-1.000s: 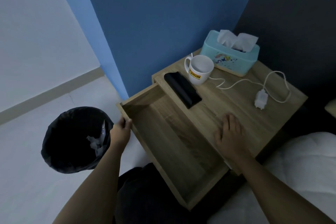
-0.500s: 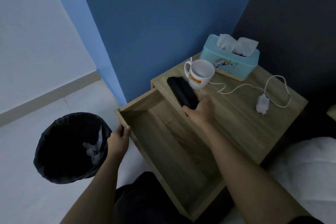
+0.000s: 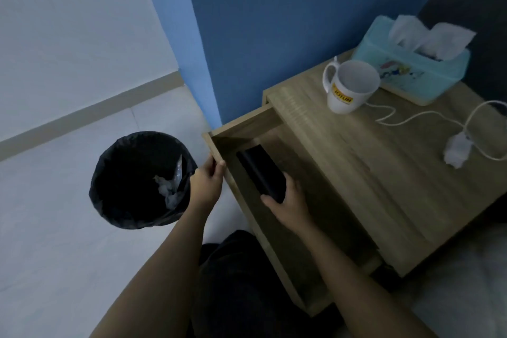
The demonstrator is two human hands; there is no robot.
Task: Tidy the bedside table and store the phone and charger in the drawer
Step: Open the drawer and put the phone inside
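Phone (image 3: 260, 173): inside open drawer (image 3: 307, 230), far-left area, near end pinched in right hand (image 3: 288, 204), fingers curled round edges; resting on floor or not, cannot tell.
Left hand (image 3: 207, 181): fingers closed over drawer front rim.
Charger (image 3: 456, 149): on table top (image 3: 356, 151), cable looped near mug (image 3: 349, 86).
Risks: phone dropped if released early; cable snagging mug when pulled; drawer shut on fingers.

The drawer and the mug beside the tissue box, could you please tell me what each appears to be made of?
Drawer: light wood or wood-look laminate, matte, judging by its printed-looking grain. Mug: probably glazed ceramic, given its smooth white walls and yellow logo.
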